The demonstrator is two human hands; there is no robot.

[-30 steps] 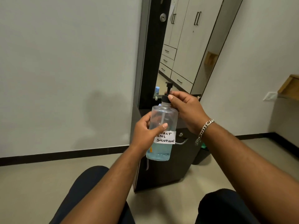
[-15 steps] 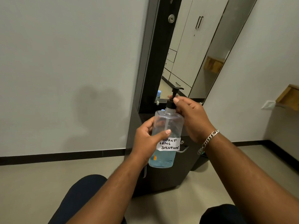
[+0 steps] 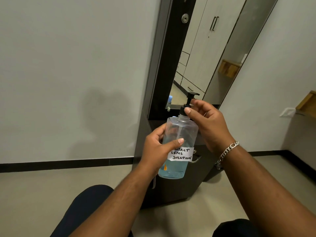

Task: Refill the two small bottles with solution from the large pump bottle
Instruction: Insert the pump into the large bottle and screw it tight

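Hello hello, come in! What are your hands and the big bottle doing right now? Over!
Left hand grips pump bottle upright. Right hand pinches black pump collar. Nothing blocking.

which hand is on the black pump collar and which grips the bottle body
The right hand pinches the black pump collar; the left hand grips the clear pump bottle by its body.

dark cabinet [image 3: 177,190] just behind, open floor [image 3: 51,194] left

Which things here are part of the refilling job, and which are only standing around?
Job: pump bottle, held by left hand; black pump cap, pinched by right hand.

Around: mirror, dark cabinet, bracelet, small blue-capped bottle behind.
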